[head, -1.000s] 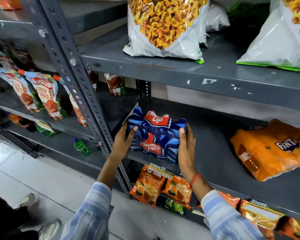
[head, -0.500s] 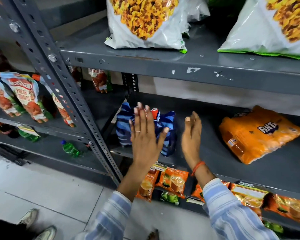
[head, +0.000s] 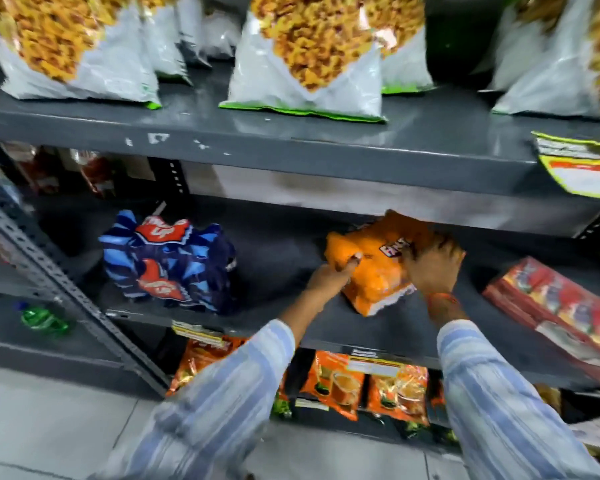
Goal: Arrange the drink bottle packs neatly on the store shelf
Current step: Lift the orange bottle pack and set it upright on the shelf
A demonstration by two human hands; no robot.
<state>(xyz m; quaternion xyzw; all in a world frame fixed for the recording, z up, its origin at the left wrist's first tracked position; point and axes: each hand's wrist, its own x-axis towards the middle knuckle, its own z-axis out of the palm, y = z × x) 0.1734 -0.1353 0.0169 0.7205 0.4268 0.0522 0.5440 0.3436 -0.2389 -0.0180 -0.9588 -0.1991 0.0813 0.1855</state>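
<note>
The grey metal shelf [head: 278, 299] fills most of the view, with several levels. On the top level stand big white snack bags [head: 305, 64] with yellow pieces printed on them, side by side. On the middle level, at the left, stands the blue drink pack [head: 168, 261] with red labels; it is upright, and no hand touches it. Well to the right on the same level is the orange drink pack [head: 374, 271]. It is tilted, and its near end points to the front edge of the shelf. At the far right of this level lies a red pack [head: 565, 306], flat and slanted, apart from the orange one. On the level below, orange pouches [head: 336, 382] with a cup picture stand in a row near the front edge. A small green bottle [head: 44, 320] lies on the neighbouring shelf at the left.

Both arms, in striped light blue sleeves [head: 499, 403], reach to the orange drink pack. The left hand [head: 331, 277] is closed on its left side, fingers curled into the wrapping. The right hand [head: 433, 268] lies over its right side and grips it from above; an orange band [head: 442, 298] is on this wrist. The picture is blurred, so small details of the fingers are not clear.
</note>
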